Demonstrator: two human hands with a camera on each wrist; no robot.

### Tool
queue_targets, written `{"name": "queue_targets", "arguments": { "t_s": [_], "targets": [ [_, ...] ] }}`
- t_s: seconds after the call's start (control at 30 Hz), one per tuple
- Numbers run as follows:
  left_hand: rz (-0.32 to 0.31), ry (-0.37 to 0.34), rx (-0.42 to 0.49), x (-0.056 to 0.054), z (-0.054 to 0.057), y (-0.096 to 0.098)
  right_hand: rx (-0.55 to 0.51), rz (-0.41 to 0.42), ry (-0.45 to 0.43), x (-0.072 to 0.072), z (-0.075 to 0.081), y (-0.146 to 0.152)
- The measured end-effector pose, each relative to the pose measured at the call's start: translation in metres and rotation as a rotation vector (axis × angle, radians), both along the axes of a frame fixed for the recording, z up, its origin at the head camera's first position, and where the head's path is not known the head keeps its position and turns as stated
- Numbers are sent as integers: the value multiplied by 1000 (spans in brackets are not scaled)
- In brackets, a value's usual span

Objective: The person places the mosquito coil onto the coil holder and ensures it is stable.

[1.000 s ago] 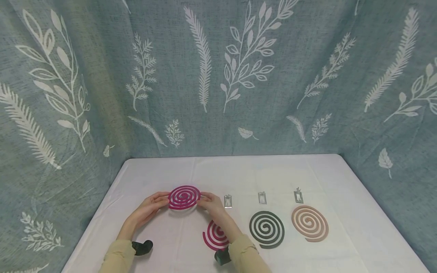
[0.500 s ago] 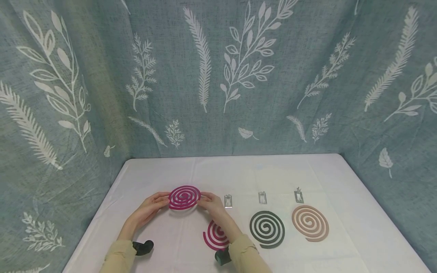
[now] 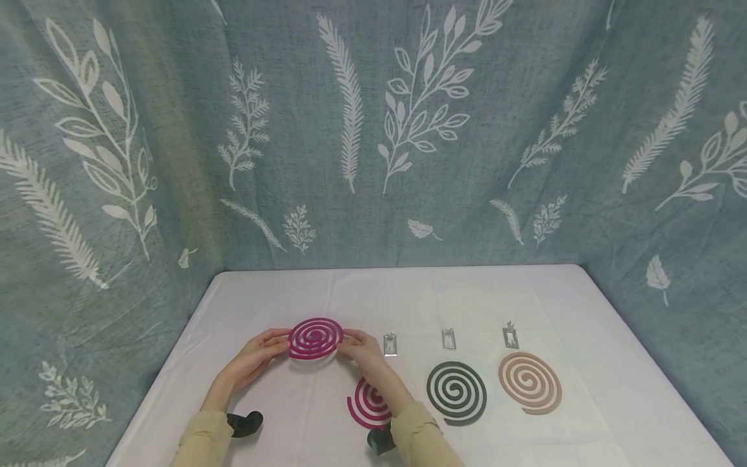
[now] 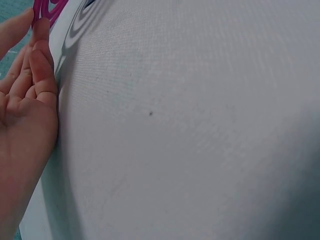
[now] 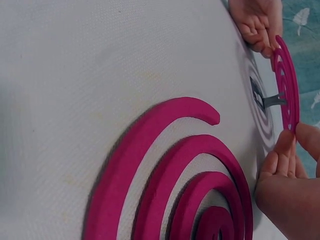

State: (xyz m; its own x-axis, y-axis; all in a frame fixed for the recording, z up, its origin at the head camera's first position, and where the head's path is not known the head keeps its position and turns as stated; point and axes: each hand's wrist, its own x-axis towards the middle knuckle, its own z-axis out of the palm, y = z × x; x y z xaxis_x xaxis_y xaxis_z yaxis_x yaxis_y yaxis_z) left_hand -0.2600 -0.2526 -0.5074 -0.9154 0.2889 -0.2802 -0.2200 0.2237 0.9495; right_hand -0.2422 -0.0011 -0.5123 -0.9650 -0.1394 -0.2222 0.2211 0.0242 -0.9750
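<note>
A magenta mosquito coil (image 3: 316, 336) is held level a little above the table, left of centre in the head view. My left hand (image 3: 252, 358) pinches its left rim between thumb and fingers. On the opposite rim, my right hand (image 3: 369, 355) pinches it the same way. Under the coil, the right wrist view shows a small metal stand (image 5: 273, 100) whose upright reaches the coil's middle. Whether the coil is fixed on it I cannot tell. A second magenta coil (image 5: 111, 190) lies flat below my right forearm, which partly covers it in the head view.
To the right lie a dark green coil (image 3: 454, 388) and a tan coil (image 3: 528, 377). Behind them, three small metal stands sit in a row, the nearest (image 3: 390, 354) just right of my right hand. Patterned teal curtain (image 3: 373, 227) surrounds the white table (image 3: 397, 292).
</note>
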Motion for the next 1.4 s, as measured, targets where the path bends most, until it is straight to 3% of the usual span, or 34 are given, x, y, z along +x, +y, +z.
{"name": "queue_targets", "arguments": {
  "t_s": [0.4,0.83,1.4],
  "targets": [
    [-9,11,15,-1,-2,0,-3,-3,5,1,-2,0],
    [11,3,-35,-2,-3,1,-32,-8,6,0,0,0],
    [7,7,-34,0,-1,1,4,-10,7,0,0,-1]
  ]
}}
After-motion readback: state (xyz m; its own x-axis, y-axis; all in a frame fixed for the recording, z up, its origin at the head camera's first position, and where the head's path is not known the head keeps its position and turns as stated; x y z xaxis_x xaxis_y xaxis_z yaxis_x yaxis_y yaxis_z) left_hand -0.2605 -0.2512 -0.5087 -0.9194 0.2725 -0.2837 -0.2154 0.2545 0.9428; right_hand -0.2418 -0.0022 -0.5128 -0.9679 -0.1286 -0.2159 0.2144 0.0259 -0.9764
